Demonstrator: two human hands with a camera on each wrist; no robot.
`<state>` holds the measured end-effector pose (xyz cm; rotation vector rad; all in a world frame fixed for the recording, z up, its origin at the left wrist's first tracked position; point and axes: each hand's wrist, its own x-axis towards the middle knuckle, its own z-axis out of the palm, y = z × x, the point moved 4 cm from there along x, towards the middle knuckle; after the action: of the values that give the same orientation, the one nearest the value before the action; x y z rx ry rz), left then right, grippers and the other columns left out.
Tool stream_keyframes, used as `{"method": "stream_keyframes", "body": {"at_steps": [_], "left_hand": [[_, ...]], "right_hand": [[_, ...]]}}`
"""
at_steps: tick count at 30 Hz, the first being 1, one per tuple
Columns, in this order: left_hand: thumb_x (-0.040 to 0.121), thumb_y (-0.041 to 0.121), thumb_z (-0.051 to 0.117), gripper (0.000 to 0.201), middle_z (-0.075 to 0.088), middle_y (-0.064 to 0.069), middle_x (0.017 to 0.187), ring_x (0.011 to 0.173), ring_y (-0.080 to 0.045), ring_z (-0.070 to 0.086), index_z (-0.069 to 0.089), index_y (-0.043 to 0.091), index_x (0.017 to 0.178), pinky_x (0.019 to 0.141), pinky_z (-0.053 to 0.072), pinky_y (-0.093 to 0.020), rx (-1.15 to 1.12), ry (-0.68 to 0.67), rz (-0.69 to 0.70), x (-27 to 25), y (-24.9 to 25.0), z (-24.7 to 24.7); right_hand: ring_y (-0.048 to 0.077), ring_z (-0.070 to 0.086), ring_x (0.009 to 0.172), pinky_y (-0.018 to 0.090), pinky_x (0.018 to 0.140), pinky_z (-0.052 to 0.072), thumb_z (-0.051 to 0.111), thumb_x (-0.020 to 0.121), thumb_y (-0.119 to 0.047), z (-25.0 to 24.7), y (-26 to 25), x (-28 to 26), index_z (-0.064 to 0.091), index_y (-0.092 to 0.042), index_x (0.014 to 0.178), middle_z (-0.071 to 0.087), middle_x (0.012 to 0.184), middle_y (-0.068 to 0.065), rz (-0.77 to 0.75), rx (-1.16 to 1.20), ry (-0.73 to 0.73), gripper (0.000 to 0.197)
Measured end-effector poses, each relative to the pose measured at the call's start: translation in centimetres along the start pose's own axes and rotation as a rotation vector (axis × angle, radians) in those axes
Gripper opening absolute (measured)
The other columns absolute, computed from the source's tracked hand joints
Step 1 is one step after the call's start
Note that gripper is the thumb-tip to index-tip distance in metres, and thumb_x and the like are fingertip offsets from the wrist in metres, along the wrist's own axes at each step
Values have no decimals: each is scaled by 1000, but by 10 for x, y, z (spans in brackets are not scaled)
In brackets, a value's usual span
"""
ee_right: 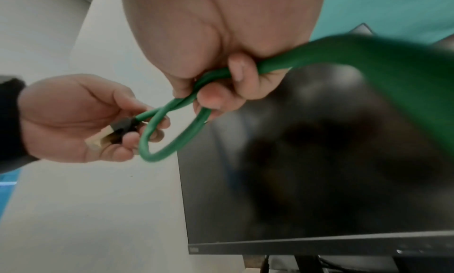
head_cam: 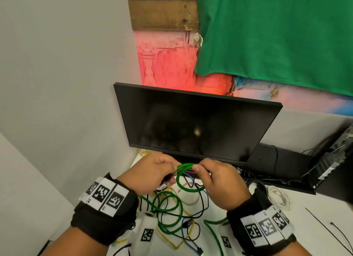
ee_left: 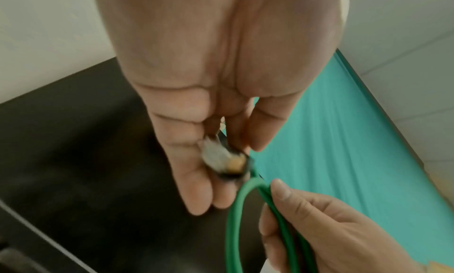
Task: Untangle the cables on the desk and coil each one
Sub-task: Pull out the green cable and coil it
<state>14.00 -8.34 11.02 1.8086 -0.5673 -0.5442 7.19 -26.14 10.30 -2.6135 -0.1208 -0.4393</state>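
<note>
Two hands hold one smooth green cable [head_cam: 188, 176]: left hand [head_cam: 152, 171] pinches its black-booted plug [ee_right: 117, 129], right hand [head_cam: 217, 183] grips two round loops. Yellow, blue, black and white cables [head_cam: 183, 217] tangle on the white worktop [head_cam: 315, 200].

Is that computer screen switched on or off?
It looks off: the monitor is black, showing only faint reflections; no picture appears in any view.

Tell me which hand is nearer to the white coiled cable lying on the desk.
Right. The right hand, pinching the green cable, is just left of the white coiled cable. The left hand holds the green cable's plug farther left, beyond the right hand.
</note>
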Motion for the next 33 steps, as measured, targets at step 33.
{"method": "stream_keyframes", "body": {"at_steps": [33], "left_hand": [[85,42,57,38,36,1,42,33,-12,33,56,10,64,44,21,-25,-831,-287,-154,-23,-10,33]], "right_hand": [[7,50,48,17,49,37,51,90,-62,5,-15,-2,60,-31,66,55,55,-7,2,593,43,40]]}}
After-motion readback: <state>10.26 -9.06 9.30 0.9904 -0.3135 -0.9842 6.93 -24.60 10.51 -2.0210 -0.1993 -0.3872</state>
